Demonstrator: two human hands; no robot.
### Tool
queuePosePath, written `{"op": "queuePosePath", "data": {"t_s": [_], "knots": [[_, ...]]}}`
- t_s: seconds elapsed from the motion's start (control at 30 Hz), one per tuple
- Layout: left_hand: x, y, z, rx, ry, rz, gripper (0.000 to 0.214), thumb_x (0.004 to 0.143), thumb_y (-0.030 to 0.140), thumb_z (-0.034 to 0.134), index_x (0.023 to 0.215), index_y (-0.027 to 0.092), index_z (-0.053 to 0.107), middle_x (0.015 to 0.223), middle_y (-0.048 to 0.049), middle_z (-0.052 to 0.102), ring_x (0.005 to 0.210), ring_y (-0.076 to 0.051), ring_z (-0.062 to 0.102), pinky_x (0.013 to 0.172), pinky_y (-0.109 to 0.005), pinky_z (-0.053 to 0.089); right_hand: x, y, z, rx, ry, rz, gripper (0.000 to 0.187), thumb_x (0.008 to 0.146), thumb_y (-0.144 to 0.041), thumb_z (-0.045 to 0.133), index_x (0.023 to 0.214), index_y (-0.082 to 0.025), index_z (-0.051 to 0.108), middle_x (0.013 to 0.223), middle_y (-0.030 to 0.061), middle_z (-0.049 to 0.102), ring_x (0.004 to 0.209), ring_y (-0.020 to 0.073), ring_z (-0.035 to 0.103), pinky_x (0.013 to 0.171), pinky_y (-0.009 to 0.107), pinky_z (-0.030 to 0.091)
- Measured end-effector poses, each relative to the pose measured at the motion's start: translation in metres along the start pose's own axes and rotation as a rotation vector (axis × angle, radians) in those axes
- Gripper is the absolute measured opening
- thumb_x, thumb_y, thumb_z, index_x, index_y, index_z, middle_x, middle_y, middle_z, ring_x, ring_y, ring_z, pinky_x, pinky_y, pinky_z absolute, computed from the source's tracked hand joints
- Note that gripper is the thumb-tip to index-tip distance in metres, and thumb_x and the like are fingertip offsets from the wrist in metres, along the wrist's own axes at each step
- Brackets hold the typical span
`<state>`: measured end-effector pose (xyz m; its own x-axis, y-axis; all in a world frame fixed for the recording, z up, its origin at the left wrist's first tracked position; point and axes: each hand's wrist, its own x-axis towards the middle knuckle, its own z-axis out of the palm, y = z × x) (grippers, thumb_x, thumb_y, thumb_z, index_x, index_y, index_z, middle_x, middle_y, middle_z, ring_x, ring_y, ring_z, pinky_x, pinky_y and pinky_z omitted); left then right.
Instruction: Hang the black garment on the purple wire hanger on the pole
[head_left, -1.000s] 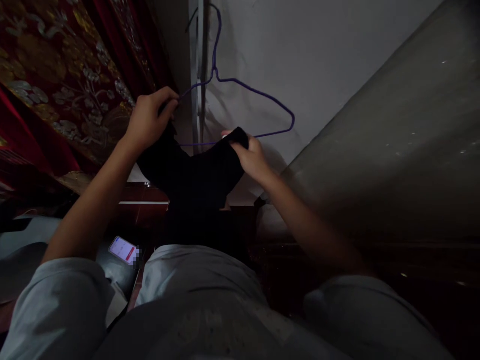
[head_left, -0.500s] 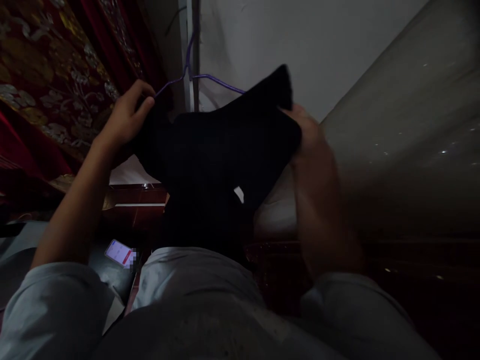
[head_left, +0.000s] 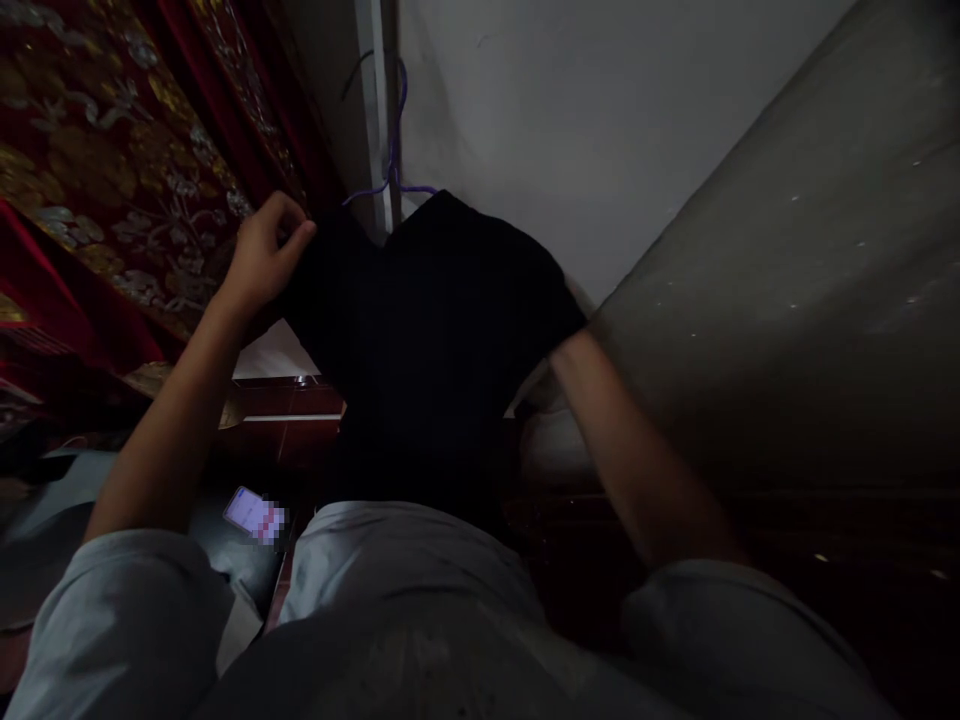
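A black shirt (head_left: 427, 330) hangs spread out in front of me on a purple clothes hanger (head_left: 400, 130), whose hook and the inner parts of its two arms show above the neckline. With thumb and fingers closed, my left hand (head_left: 270, 250) grips the shirt at its left shoulder edge. On the other side my right hand (head_left: 576, 345) is at the sleeve end. Black cloth covers most of it, so its fingers are hidden and I cannot tell how they are held.
Behind the shirt is a pale wall (head_left: 600, 120) with a narrow upright strip. A red patterned curtain (head_left: 112, 170) hangs at the left. A large greyish, speckled surface (head_left: 787, 300) slopes along the right. Low on the left, a lit phone (head_left: 251, 510) lies on a dark seat-like surface.
The raised right part of the shirt has come down over the hanger's right arm, covering more of it. My right hand has slipped mostly behind the cloth. My left hand keeps its hold.
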<state>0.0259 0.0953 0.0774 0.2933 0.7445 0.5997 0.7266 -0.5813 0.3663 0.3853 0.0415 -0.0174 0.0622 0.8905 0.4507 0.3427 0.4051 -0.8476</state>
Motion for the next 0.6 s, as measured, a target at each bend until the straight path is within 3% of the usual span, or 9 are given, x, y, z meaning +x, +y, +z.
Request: {"op": "queuePosePath", "data": {"t_s": [0.07,0.17,0.23,0.37,0.43,0.47,0.5,0.53,0.6], "knots": [[-0.001,0.000,0.003,0.019,-0.024,0.010,0.032,0.101,0.055,0.053,0.108,0.024,0.060,0.100,0.0038,0.064,0.091,-0.014,0.050,0.097,-0.036,0.044,0.001,0.000,-0.011,0.178,-0.076,0.073,0.070,0.101,-0.069,0.027,0.103,-0.016,0.072,0.108,0.0125,0.073,0.101,0.0234,0.070,0.087,0.040,0.058],[0.002,0.020,0.008,0.119,-0.083,0.073,0.026,0.103,0.035,0.049,0.123,0.024,0.063,0.115,-0.0014,0.064,0.106,-0.017,0.053,0.106,-0.040,0.042,0.004,-0.013,-0.029,0.332,-0.084,0.154,0.052,0.077,-0.066,0.072,0.092,-0.017,0.072,0.091,0.0111,0.074,0.088,0.0233,0.069,0.078,0.037,0.056],[0.003,0.043,0.009,0.155,-0.075,0.160,0.037,0.102,0.029,0.051,0.138,0.023,0.058,0.131,-0.0077,0.059,0.124,-0.020,0.052,0.113,-0.041,0.039,0.006,-0.026,-0.037,0.318,-0.012,0.116,0.046,0.067,-0.056,0.084,0.086,-0.017,0.071,0.084,0.0093,0.072,0.083,0.0229,0.068,0.073,0.036,0.054],[-0.004,0.088,-0.002,0.017,0.080,0.339,0.045,0.105,0.038,0.053,0.145,0.018,0.052,0.144,-0.0145,0.052,0.138,-0.022,0.048,0.119,-0.038,0.037,-0.004,-0.060,-0.039,0.325,0.120,-0.063,0.042,0.075,-0.060,0.075,0.082,-0.019,0.069,0.091,0.0099,0.070,0.102,0.0294,0.068,0.077,0.040,0.055],[-0.012,0.104,-0.013,-0.131,0.094,0.274,0.042,0.104,0.038,0.053,0.140,0.017,0.055,0.135,-0.0126,0.059,0.131,-0.024,0.056,0.114,-0.039,0.044,-0.024,-0.082,-0.037,0.284,0.183,-0.110,0.038,0.081,-0.058,0.069,0.084,-0.020,0.070,0.091,0.0074,0.068,0.106,0.0302,0.067,0.078,0.041,0.055],[-0.017,0.111,-0.018,-0.240,0.030,0.196,0.041,0.104,0.038,0.051,0.139,0.017,0.055,0.132,-0.0116,0.061,0.128,-0.025,0.060,0.111,-0.041,0.047,-0.037,-0.094,-0.034,0.257,0.185,-0.115,0.034,0.085,-0.056,0.066,0.087,-0.022,0.071,0.090,0.0050,0.067,0.102,0.0282,0.068,0.076,0.039,0.055],[-0.021,0.117,-0.023,-0.375,-0.075,0.097,0.043,0.106,0.039,0.044,0.140,0.015,0.053,0.133,-0.0112,0.062,0.127,-0.026,0.062,0.109,-0.043,0.048,-0.051,-0.106,-0.031,0.242,0.149,-0.099,0.026,0.086,-0.050,0.066,0.090,-0.025,0.072,0.087,0.0024,0.065,0.094,0.0250,0.068,0.072,0.037,0.054],[-0.027,0.122,-0.027,-0.520,-0.197,-0.007,0.046,0.109,0.040,0.033,0.142,0.014,0.052,0.136,-0.0114,0.061,0.129,-0.027,0.062,0.110,-0.045,0.048,-0.066,-0.117,-0.027,0.216,0.028,-0.089,0.019,0.086,-0.045,0.069,0.097,-0.029,0.073,0.087,-0.0001,0.066,0.089,0.0223,0.068,0.069,0.035,0.055],[-0.040,0.127,-0.031,-0.754,-0.385,-0.177,0.057,0.110,0.036,0.010,0.142,0.012,0.051,0.143,-0.0118,0.058,0.137,-0.026,0.057,0.114,-0.047,0.046,-0.090,-0.134,-0.017,0.098,-0.383,-0.148,0.032,0.080,-0.043,0.079,0.111,-0.038,0.072,0.094,-0.0033,0.071,0.085,0.0207,0.070,0.069,0.034,0.057]]}}
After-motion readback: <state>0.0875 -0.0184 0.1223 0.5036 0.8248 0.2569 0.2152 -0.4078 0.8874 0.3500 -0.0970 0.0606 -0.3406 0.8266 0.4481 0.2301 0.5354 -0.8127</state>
